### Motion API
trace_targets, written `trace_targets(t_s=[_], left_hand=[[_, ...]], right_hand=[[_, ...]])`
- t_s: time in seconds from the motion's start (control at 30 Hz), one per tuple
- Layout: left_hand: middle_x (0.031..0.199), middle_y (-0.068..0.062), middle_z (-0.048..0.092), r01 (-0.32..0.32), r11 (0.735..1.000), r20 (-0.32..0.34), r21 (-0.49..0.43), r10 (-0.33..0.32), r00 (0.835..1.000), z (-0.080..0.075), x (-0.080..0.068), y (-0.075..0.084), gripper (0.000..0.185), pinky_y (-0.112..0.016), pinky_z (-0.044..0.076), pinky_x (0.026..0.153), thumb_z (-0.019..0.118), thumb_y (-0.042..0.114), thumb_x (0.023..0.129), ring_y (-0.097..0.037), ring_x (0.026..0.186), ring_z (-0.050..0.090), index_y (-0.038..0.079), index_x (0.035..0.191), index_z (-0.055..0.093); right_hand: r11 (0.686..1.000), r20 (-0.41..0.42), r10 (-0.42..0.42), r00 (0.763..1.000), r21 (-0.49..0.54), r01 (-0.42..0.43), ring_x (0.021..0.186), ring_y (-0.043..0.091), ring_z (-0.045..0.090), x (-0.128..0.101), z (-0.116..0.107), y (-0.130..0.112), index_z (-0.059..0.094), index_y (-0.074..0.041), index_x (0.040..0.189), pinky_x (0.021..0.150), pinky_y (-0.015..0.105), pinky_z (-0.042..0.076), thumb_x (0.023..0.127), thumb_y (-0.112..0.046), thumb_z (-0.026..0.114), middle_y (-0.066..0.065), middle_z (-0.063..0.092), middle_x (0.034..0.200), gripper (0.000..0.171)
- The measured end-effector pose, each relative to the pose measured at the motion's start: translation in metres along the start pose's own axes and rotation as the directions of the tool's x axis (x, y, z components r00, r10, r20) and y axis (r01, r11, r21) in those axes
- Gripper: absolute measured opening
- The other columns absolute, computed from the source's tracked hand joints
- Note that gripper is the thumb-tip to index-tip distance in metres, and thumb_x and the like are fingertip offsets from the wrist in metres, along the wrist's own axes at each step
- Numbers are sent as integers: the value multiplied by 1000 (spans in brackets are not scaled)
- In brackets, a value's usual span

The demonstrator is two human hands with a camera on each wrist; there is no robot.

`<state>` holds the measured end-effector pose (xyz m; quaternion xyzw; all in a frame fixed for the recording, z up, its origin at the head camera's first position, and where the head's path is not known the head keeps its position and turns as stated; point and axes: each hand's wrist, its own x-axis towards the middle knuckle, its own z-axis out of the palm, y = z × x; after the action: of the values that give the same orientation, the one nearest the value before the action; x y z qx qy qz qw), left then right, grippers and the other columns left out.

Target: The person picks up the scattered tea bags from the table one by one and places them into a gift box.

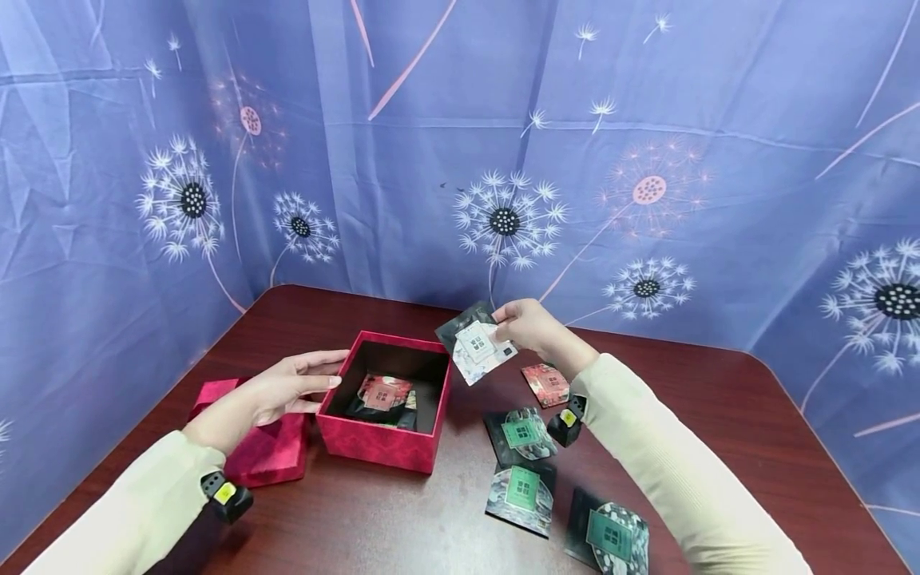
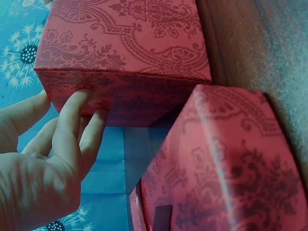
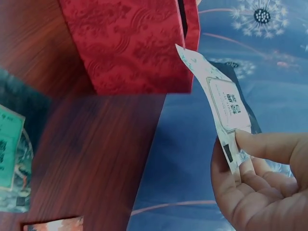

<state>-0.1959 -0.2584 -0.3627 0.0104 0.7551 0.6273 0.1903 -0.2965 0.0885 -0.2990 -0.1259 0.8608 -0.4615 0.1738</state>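
closest to the lens is a green-labelled packet [image 1: 608,535] at the table's [image 1: 719,415] near edge, with two more like it, one [image 1: 522,489] just behind and another [image 1: 523,433] beyond that, all lying flat on the dark wood.

the right hand [image 1: 528,323] is raised above the table, just right of the red box [image 1: 388,399], forearm angled up from the lower right in a cream sleeve [image 1: 668,463]. it pinches two packets by their right edge between thumb and fingers: a white packet [image 1: 480,349] in front and a dark packet [image 1: 463,326] behind it, both tilted and held in the air near the box's far right corner. the right wrist view shows the thumb [image 3: 269,144] pressed on the white packet's face with the other fingers curled beneath.

the left hand [image 1: 287,387] lies stretched out, palm in, against the box's left wall. its fingers [image 2: 72,115] are straight and touch the wall near the rim; they grip nothing.

the box stands open on the table, and a red-labelled packet [image 1: 384,393] lies inside on something dark. the box's lid [image 1: 262,447] sits just left of it, under the left wrist. a small red packet [image 1: 546,383] lies flat under the right forearm. a blue dandelion cloth [image 1: 460,144] hangs behind the table.
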Motion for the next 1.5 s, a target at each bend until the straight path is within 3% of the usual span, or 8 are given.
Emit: trace_targets(t_s=[0.27, 0.63, 0.97, 1.1, 1.23, 1.5], left_hand=[[146, -25, 37, 7, 1000, 4, -8, -7, 1000, 0, 2, -1, 70, -35, 53, 87, 62, 23, 92, -14, 110, 58, 8, 150, 25], [145, -23, 40, 11, 1000, 24, -22, -10, 1000, -3, 1, 0, 69, -37, 52, 91, 60, 22, 94, -14, 112, 57, 6, 150, 24], [141, -18, 48, 15, 998, 38, -54, -13, 999, -4, 1, -3, 70, -33, 52, 89, 61, 22, 93, -16, 112, 58, 5, 150, 23], [142, -20, 46, 13, 998, 36, -54, -11, 999, -3, 1, -5, 69, -34, 52, 89, 60, 22, 93, -17, 113, 57, 5, 150, 24], [141, -20, 47, 8, 998, 38, -55, -6, 999, -2, 1, -7, 69, -35, 53, 89, 60, 21, 93, -17, 110, 60, 4, 150, 24], [144, -24, 41, 11, 999, 15, -33, -10, 1000, -2, 1, -4, 70, -38, 51, 92, 60, 23, 93, -16, 111, 58, 4, 150, 24]], right_hand=[[997, 71, -73, 995, 12, 73, 67, 7, 48, 2, 15, -18, 54, 10, 119, 60, 21, 41, 85, 7, 59, 5, 58, 87, 34], [989, 64, -147, 987, 46, 144, 71, 9, 52, 9, 49, -34, 58, 8, 112, 62, 20, 45, 83, 9, 59, 11, 61, 86, 29], [968, 125, -237, 963, -48, 245, 76, 10, 53, 11, 78, -36, 60, 8, 106, 67, 19, 46, 80, 10, 62, 14, 65, 90, 25], [940, 175, -268, 947, -170, 297, 79, 12, 56, 12, 88, -31, 62, 7, 103, 68, 19, 47, 78, 8, 64, 16, 67, 93, 25], [888, 228, -278, 933, -310, 341, 90, 19, 62, 9, 95, -27, 64, 4, 106, 73, 22, 50, 79, 6, 65, 16, 68, 98, 26], [803, 324, -324, 889, -403, 440, 92, 23, 63, 4, 104, -25, 64, 3, 107, 77, 28, 52, 81, 7, 61, 16, 68, 99, 27]])
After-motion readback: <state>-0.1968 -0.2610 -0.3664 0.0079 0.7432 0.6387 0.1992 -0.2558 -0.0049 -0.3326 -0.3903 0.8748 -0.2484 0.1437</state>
